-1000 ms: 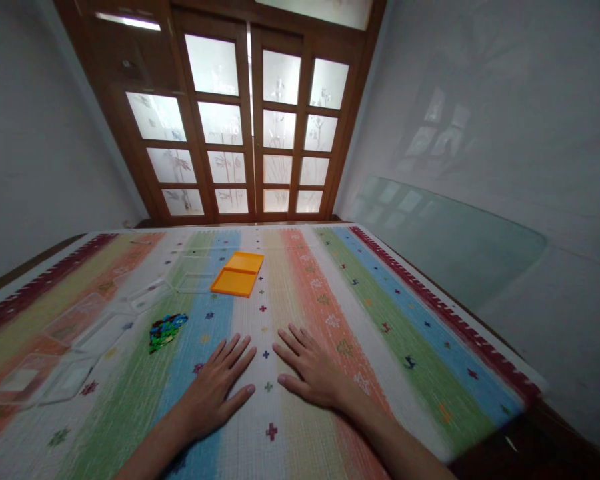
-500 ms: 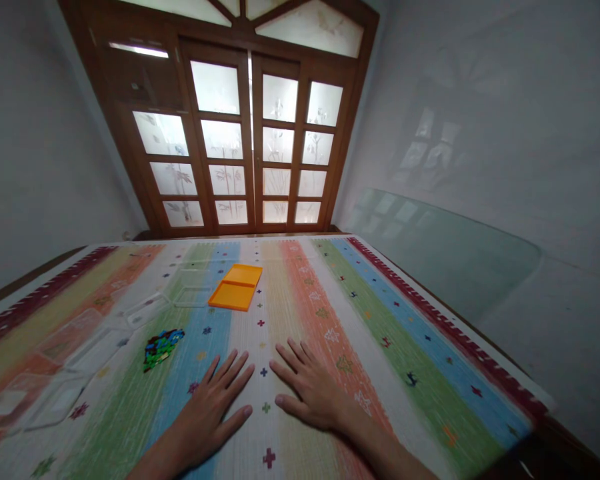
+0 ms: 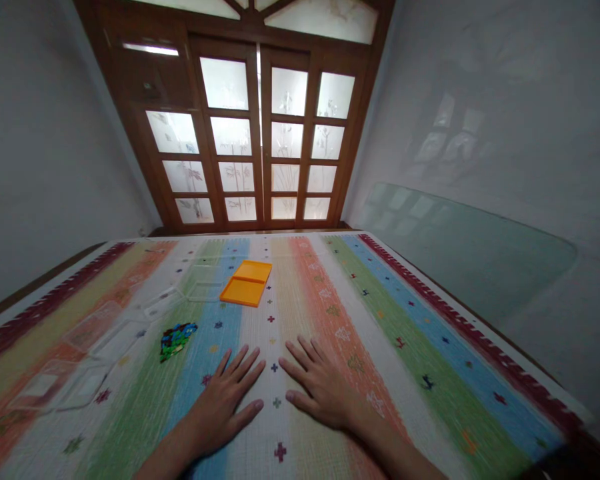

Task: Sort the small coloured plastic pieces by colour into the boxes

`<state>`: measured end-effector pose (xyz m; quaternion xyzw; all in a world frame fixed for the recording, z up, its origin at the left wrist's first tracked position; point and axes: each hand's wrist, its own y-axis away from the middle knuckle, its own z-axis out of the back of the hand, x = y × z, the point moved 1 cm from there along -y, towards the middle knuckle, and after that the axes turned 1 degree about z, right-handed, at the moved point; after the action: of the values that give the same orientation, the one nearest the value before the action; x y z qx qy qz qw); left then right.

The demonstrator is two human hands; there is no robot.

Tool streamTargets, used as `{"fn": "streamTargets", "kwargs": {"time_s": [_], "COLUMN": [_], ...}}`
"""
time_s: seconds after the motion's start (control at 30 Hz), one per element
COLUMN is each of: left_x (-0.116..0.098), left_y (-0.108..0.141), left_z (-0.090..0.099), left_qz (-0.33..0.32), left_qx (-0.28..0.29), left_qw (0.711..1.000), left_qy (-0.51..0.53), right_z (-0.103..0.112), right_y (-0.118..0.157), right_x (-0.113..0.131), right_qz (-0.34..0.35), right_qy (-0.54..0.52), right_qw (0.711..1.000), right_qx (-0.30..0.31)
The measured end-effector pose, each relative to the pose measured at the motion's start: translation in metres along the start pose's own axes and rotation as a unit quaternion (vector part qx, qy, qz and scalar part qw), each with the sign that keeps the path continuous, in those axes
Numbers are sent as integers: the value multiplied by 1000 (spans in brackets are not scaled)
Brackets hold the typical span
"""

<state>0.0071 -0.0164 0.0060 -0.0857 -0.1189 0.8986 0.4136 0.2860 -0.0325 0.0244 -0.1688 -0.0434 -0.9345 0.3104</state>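
Observation:
My left hand [image 3: 225, 400] lies flat on the striped tablecloth [image 3: 145, 400], fingers spread and holding nothing. Palm down beside it, my right hand [image 3: 317, 387] also rests with its fingers apart, and a strip of cloth shows between the two thumbs. A small heap of blue, green and dark red pieces [image 3: 177, 341] lies up and left of my left hand; single pieces are too small to make out. Beyond my hands sits an orange tray [image 3: 246, 283] in two joined halves, opened flat.
Several clear plastic boxes with lids spread over the table's left side, among them a near one [image 3: 83, 387] and a far one [image 3: 205, 291]. A wooden door with glass panes [image 3: 240, 133] stands behind the table. Walls flank both sides, with a pale glass-like panel [image 3: 460, 247] at right.
The whole view has shifted slightly, so everything sits a little further right in the picture. Both hands stay flat in the same place on the cloth.

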Motion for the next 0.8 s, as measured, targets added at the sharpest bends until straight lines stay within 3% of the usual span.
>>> {"fn": "streamTargets", "kwargs": {"time_s": [0.8], "left_x": [-1], "left_y": [0], "left_z": [-1], "left_qz": [22], "left_qx": [42], "left_qw": [998], "left_qy": [29], "right_z": [3], "right_y": [-1], "right_x": [1], "right_qz": [-3], "right_qy": [10], "right_qw": [1000], "right_qx": [17]}}
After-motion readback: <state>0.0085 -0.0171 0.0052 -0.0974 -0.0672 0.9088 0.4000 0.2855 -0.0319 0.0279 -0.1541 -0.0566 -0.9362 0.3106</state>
